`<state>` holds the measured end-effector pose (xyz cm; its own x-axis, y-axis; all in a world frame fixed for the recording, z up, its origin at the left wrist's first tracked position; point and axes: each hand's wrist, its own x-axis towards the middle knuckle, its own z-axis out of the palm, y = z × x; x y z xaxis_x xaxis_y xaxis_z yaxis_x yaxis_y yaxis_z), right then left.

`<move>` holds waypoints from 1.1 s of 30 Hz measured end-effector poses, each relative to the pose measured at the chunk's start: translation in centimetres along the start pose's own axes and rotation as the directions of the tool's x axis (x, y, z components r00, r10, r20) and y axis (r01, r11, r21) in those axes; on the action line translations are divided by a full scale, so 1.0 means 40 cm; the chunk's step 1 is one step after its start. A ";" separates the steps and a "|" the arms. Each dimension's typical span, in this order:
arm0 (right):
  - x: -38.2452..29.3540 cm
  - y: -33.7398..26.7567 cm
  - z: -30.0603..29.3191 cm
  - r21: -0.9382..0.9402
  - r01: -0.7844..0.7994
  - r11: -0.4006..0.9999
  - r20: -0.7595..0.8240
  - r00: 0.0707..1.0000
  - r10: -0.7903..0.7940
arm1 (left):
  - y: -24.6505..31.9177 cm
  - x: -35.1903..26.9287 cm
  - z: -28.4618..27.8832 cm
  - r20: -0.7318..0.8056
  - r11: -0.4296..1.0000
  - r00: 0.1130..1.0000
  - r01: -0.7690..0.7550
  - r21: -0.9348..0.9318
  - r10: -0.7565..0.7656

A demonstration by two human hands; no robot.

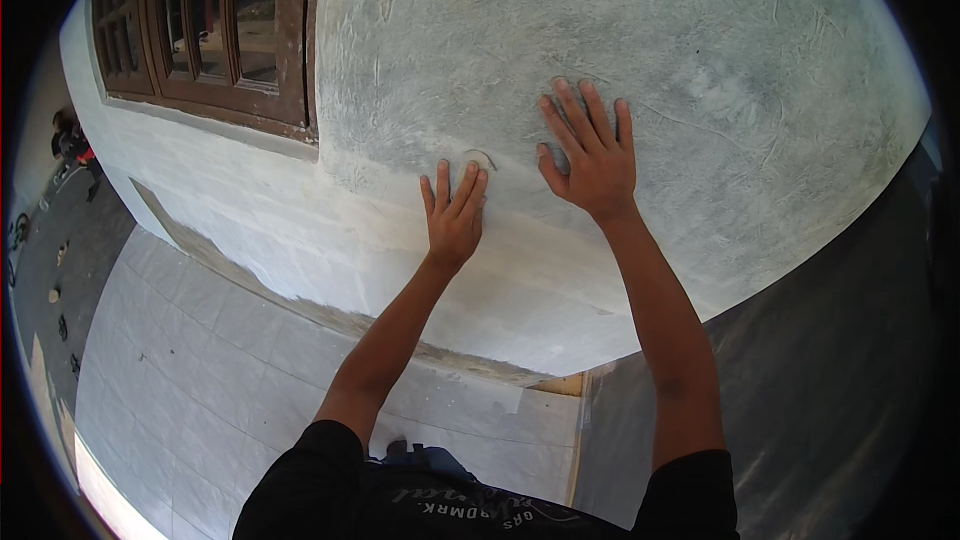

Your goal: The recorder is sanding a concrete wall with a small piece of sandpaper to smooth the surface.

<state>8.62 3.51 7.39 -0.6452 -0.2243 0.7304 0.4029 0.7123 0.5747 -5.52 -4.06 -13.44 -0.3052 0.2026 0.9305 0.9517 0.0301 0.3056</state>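
The fingers of my left hand point(454, 221) press a small pale round disc point(482, 157) against a plastered wall point(480, 45). Most of the disc is hidden under those fingers, and what it is made of cannot be told. Higher up and to the right, my right hand point(596, 165) lies flat on the wall with its fingers spread and holds nothing. The plaster is mottled grey with rough trowel marks above, and whiter and smoother in a band below my hands.
A brown wooden window point(225, 30) with small panes is set into the wall at upper left. Below lies a grey tiled floor point(217, 367). A dark surface point(795, 390) fills the lower right. A person point(73, 146) is far off at the left edge.
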 end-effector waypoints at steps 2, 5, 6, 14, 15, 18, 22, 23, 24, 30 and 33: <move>-0.016 0.013 -0.007 -0.001 0.000 1.000 0.021 1.000 0.000 | 0.059 0.131 -0.013 -0.036 1.000 0.999 -0.014 0.016 0.015; -0.016 0.023 -0.016 0.007 -0.007 1.000 0.012 1.000 0.007 | 0.089 0.274 -0.041 -0.099 1.000 0.995 -0.030 -0.008 0.029; -0.017 0.020 -0.017 0.011 -0.008 1.000 0.016 1.000 0.007 | 0.092 0.281 -0.046 -0.109 0.998 0.994 -0.026 -0.060 0.019; -0.026 0.023 -0.009 0.007 0.000 1.000 0.000 1.000 0.000 | 0.080 0.176 -0.024 -0.048 1.000 0.999 -0.015 -0.004 0.015; -0.019 0.027 -0.012 0.005 0.003 1.000 -0.002 1.000 -0.003 | 0.099 0.256 -0.042 -0.092 1.000 0.996 -0.020 -0.010 0.019; -0.008 0.008 -0.018 0.018 -0.011 1.000 0.001 1.000 0.011 | 0.076 0.242 -0.040 -0.109 0.996 0.994 -0.002 -0.092 -0.008; -0.002 0.003 -0.008 0.009 -0.004 1.000 0.002 1.000 0.004 | 0.019 0.010 -0.021 0.044 0.997 0.997 0.062 -0.042 -0.060; -0.001 0.002 -0.004 0.009 -0.001 1.000 0.011 1.000 0.001 | 0.011 0.039 0.006 -0.024 0.999 0.999 0.031 -0.016 -0.031; -0.015 0.005 -0.006 0.011 -0.004 1.000 0.024 1.000 0.004 | 0.039 0.094 0.002 -0.079 1.000 0.997 0.012 0.010 -0.011; -0.005 0.009 -0.015 0.001 -0.006 1.000 -0.002 1.000 0.006 | 0.045 0.151 -0.025 -0.072 0.998 0.997 -0.017 -0.065 0.012; 0.004 0.006 -0.004 0.004 -0.017 1.000 0.008 1.000 0.017 | -0.014 -0.056 0.001 0.041 1.000 0.999 0.028 0.006 -0.028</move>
<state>8.72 3.57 7.70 -0.6437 -0.2070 0.7367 0.4112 0.7183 0.5612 -5.37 -4.50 -15.71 -0.3303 0.2417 0.9124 0.9429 0.0418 0.3303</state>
